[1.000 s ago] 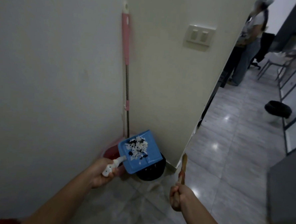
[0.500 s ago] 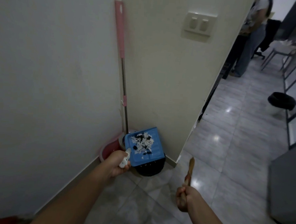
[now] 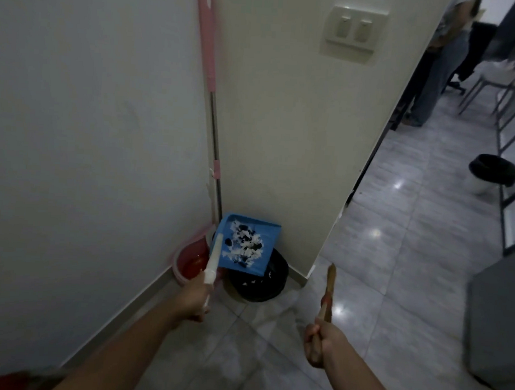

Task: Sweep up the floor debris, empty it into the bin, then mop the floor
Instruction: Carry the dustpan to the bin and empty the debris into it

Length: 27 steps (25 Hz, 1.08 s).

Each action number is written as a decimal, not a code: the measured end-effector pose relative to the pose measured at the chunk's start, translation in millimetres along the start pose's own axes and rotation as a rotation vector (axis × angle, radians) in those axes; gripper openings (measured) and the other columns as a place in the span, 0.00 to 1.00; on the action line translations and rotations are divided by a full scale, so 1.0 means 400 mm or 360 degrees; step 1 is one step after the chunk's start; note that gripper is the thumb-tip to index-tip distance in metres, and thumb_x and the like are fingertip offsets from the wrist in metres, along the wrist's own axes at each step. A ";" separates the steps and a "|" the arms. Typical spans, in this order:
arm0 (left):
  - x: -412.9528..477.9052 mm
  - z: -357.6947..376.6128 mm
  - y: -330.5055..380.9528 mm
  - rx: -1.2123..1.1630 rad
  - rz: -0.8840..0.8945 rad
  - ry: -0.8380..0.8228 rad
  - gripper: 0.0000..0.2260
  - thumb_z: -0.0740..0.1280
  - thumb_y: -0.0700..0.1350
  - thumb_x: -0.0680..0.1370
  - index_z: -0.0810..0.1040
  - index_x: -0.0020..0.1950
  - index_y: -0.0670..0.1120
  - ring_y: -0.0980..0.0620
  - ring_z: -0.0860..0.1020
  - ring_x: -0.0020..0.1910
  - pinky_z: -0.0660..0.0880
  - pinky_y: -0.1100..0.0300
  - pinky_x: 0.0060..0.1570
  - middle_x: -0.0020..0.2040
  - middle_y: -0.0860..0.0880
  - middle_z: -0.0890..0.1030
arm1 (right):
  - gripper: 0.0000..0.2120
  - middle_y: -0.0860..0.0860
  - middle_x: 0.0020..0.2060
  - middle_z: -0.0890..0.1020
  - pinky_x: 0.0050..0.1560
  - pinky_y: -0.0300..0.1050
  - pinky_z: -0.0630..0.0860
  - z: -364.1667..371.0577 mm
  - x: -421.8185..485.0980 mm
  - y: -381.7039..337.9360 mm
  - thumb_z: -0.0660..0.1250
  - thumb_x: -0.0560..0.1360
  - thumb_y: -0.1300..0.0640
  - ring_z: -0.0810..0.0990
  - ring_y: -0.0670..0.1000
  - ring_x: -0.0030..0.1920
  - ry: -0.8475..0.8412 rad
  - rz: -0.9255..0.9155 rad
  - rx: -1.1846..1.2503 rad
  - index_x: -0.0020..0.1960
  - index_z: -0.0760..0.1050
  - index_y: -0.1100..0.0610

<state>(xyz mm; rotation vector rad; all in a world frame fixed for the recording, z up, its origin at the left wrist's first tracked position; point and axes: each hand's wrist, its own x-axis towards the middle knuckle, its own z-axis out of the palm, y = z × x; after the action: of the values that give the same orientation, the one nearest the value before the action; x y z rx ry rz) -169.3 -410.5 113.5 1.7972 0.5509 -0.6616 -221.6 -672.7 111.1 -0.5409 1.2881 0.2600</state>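
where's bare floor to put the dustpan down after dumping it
Bare tiles stretch right of the wall corner toward the far bin, and between both arms. The corner is crowded: red bucket, mop pole, black bin and dustpan.

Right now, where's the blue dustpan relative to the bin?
In the head view, the blue dustpan is held by the left hand, tilted over the black bin in the wall corner, right of the red mop bucket.
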 end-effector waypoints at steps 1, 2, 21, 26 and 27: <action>-0.001 -0.008 -0.022 0.0117 0.0036 0.0018 0.21 0.55 0.47 0.83 0.60 0.77 0.48 0.52 0.70 0.30 0.66 0.67 0.23 0.40 0.45 0.72 | 0.16 0.52 0.12 0.67 0.12 0.30 0.65 0.000 0.001 0.003 0.61 0.81 0.60 0.62 0.45 0.08 -0.0003 0.0005 -0.0011 0.34 0.65 0.60; -0.001 -0.017 -0.043 0.0211 0.0068 0.0029 0.23 0.55 0.47 0.83 0.57 0.78 0.52 0.52 0.71 0.31 0.67 0.66 0.22 0.42 0.46 0.73 | 0.16 0.52 0.11 0.66 0.12 0.29 0.65 0.001 0.002 0.006 0.61 0.81 0.60 0.62 0.45 0.08 -0.0009 0.0012 -0.0023 0.35 0.65 0.60; 0.082 -0.192 -0.210 0.1726 0.0943 0.0182 0.25 0.52 0.50 0.82 0.51 0.79 0.59 0.55 0.78 0.50 0.74 0.63 0.49 0.63 0.49 0.77 | 0.15 0.53 0.24 0.66 0.11 0.28 0.62 0.031 0.021 0.134 0.55 0.83 0.62 0.61 0.45 0.08 -0.0059 0.0114 0.0180 0.37 0.65 0.60; 0.091 -0.242 -0.229 0.1861 0.1128 0.0354 0.25 0.58 0.49 0.80 0.61 0.78 0.56 0.50 0.81 0.41 0.70 0.61 0.36 0.54 0.46 0.81 | 0.16 0.52 0.16 0.66 0.11 0.28 0.60 0.035 0.005 0.175 0.54 0.83 0.62 0.62 0.45 0.08 -0.0058 0.0078 0.0241 0.36 0.64 0.60; 0.090 -0.250 -0.230 0.1851 0.1114 0.0351 0.25 0.57 0.49 0.81 0.59 0.78 0.56 0.51 0.80 0.43 0.71 0.61 0.38 0.56 0.46 0.80 | 0.16 0.52 0.14 0.66 0.11 0.28 0.60 0.033 0.003 0.186 0.54 0.83 0.61 0.62 0.45 0.08 -0.0073 0.0084 0.0251 0.37 0.64 0.60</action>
<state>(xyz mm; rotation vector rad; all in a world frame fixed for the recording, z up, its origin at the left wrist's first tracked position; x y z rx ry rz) -185.8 -285.7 50.9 2.9314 -0.4775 -0.2614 -245.6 -603.0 95.0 -0.3650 1.2671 0.2114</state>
